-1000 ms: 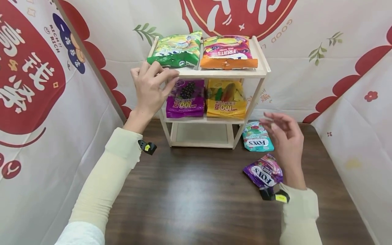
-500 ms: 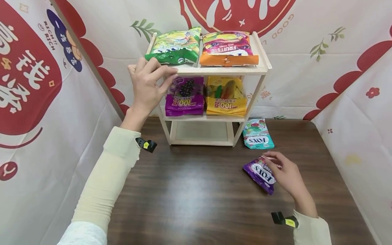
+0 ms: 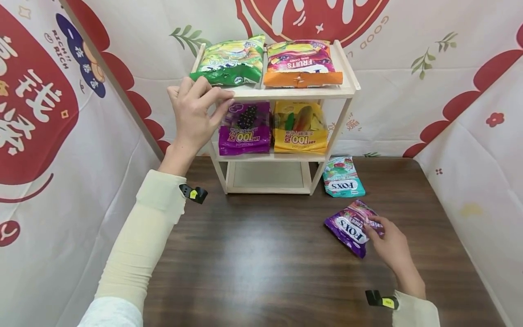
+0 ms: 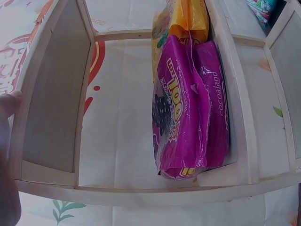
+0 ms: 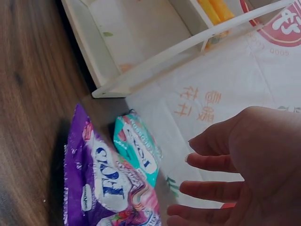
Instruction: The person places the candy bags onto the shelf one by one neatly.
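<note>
My left hand (image 3: 198, 111) pinches the front edge of the top board of a small wooden shelf rack (image 3: 294, 94), near its left corner. In the left wrist view a fingertip (image 4: 11, 101) rests at that board's edge. My right hand (image 3: 392, 245) is at the right side of a purple Fox's candy bag (image 3: 347, 229) lying on the table; its fingertips overlap the bag in the head view. In the right wrist view the fingers (image 5: 211, 190) are loosely extended, beside the purple candy bag (image 5: 106, 181) with a gap between.
A green candy bag (image 3: 233, 61) and an orange-edged one (image 3: 302, 63) lie on the top board. Purple (image 3: 245, 129) and yellow (image 3: 300, 127) bags stand on the middle shelf. A teal Fox's bag (image 3: 343, 177) lies right of the rack. Printed cloth walls (image 3: 388, 113) surround the table (image 3: 245, 259).
My right hand has come down from above the table to the purple Fox's bag, which has turned slightly. My left hand keeps its hold on the rack.
</note>
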The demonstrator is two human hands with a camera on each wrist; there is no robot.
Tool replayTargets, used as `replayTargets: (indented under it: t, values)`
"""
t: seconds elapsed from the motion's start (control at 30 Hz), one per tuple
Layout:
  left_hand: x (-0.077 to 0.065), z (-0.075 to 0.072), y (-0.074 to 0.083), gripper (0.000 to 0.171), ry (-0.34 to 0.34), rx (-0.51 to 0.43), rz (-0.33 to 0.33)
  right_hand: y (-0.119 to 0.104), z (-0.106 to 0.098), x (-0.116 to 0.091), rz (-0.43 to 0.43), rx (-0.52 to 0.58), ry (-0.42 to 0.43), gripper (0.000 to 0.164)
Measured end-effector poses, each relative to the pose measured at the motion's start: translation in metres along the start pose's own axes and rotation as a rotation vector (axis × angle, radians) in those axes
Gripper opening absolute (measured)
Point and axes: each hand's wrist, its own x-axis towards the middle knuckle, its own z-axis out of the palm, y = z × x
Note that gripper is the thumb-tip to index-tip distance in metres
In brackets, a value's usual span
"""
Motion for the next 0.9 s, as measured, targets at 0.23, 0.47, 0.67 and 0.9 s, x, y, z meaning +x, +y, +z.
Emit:
replayTargets:
  t: [0.23,0.47,0.67,0.9]
  values:
    - [-0.001,0.002,0.000,0.012,0.012,0.001,-0.003,0.008,0.012,0.001,-0.053,-0.005,0.089,0.046]
    - [-0.002,0.002,0.000,0.012,0.018,-0.007,-0.010,0.010,0.033,0.002,-0.102,0.027,0.193,0.051]
    - [-0.002,0.002,0.000,0.011,0.020,-0.007,-0.007,0.010,0.047,0.005,-0.048,0.045,0.202,0.059]
    - [-0.002,0.002,0.001,0.010,0.028,-0.012,0.000,0.007,0.058,0.007,0.009,0.039,0.127,0.067]
